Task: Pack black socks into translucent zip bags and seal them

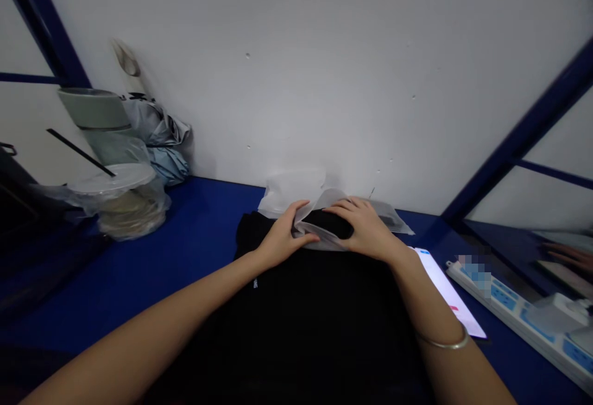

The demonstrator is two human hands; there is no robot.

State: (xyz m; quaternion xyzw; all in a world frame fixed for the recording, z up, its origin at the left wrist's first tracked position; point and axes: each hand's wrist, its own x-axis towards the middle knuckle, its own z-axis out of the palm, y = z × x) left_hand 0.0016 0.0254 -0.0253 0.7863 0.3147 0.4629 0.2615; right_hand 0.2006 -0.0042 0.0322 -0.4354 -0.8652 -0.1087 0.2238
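Observation:
A frosted translucent plastic bag (296, 186) lies near the wall, its mouth spread between my two hands. My left hand (285, 235) grips the left edge of the mouth, thumb inside the fold. On the other side, my right hand (365, 229) holds the right edge, with its fingers curved over the top and thumb below. Something black shows through the opening between the hands; I cannot make out what it is. Black fabric (315, 318) fills the space below the hands and between my forearms, with a small white mark on its left part.
On the blue table (204, 220), a lidded cup in a plastic bag (132, 207) with a black straw stands left, near a grey-green container (99, 115) and folded umbrellas (167, 139). A lit phone (449, 294) and a white power strip (514, 306) lie right. Another person's hand (572, 257) shows far right.

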